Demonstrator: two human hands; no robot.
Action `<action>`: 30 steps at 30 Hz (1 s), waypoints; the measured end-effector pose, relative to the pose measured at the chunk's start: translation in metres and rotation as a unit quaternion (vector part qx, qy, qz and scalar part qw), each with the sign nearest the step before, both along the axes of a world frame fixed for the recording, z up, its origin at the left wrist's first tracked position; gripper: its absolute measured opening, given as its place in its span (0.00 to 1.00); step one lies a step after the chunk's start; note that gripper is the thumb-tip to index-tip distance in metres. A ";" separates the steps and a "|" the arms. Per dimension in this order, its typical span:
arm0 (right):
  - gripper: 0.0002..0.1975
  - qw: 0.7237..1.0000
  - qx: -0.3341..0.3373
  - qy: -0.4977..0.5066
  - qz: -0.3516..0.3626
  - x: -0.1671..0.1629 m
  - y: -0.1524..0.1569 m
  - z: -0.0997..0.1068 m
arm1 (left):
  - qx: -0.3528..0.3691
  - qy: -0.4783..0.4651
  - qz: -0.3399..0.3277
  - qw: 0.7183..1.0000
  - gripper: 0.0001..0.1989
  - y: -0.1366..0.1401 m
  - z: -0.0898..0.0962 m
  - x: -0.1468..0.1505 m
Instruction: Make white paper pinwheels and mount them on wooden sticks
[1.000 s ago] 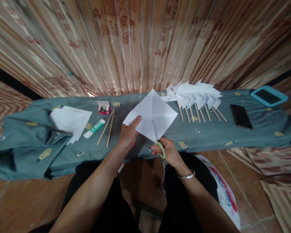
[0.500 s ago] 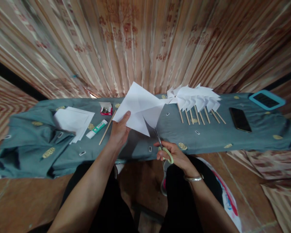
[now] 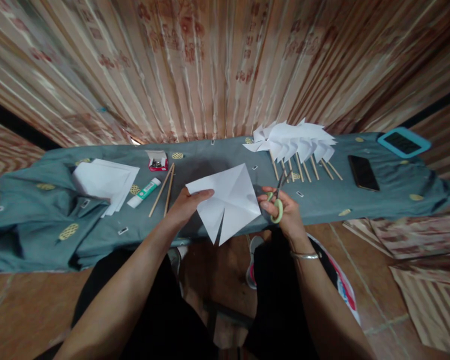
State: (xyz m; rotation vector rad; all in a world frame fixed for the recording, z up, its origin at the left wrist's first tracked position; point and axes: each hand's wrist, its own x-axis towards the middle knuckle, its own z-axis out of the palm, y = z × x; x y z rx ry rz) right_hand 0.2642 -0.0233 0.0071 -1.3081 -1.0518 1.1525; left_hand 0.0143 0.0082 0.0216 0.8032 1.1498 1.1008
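Note:
A square of white paper [image 3: 234, 197] with crossing fold lines is pinched along its left side by my left hand [image 3: 189, 204], the thumb on top. A narrow slit runs into the paper from its near corner toward the middle. Light-green-handled scissors [image 3: 277, 192] rest in my right hand [image 3: 289, 212], their blades pointing up and away from the paper. The fingertips of that hand are at the paper's right corner; whether they touch it I cannot tell. Two wooden sticks [image 3: 161, 190] lie just beyond my left hand.
White paper pinwheels [image 3: 300, 137] on sticks overlap in a row at the back right. Further right are a dark phone [image 3: 363, 172] and a blue-framed tablet [image 3: 404, 143]. On the left lie a paper stack [image 3: 105, 182], a glue stick [image 3: 144, 192] and a small red box [image 3: 158, 162] of metal pieces.
The paper has turned and come lower, its slit now facing me. My right hand has moved right and up, and the scissors have left the paper, blades swung away. A second stick shows.

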 end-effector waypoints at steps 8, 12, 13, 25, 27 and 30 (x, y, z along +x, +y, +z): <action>0.23 0.991 -0.063 0.053 0.107 -0.014 -0.003 -0.005 | -0.029 0.068 -0.034 0.997 0.24 -0.004 -0.010 0.007; 0.23 0.997 -0.040 0.056 0.041 -0.016 0.002 -0.006 | -0.023 -0.056 -0.064 0.996 0.29 -0.001 -0.007 0.012; 0.23 0.998 -0.033 0.060 0.013 -0.017 0.003 -0.006 | -0.020 -0.095 -0.079 0.992 0.31 -0.001 -0.005 0.014; 0.21 0.990 -0.002 0.087 -0.107 -0.047 0.021 -0.009 | 0.033 -0.103 -0.068 0.992 0.24 -0.020 0.001 0.048; 0.21 0.993 -0.010 0.079 -0.092 -0.052 0.021 -0.010 | 0.028 -0.096 -0.037 0.994 0.23 -0.019 0.001 0.053; 0.22 0.994 -0.026 0.080 -0.066 -0.059 0.021 -0.012 | -0.006 -0.083 0.037 0.996 0.20 -0.016 -0.004 0.054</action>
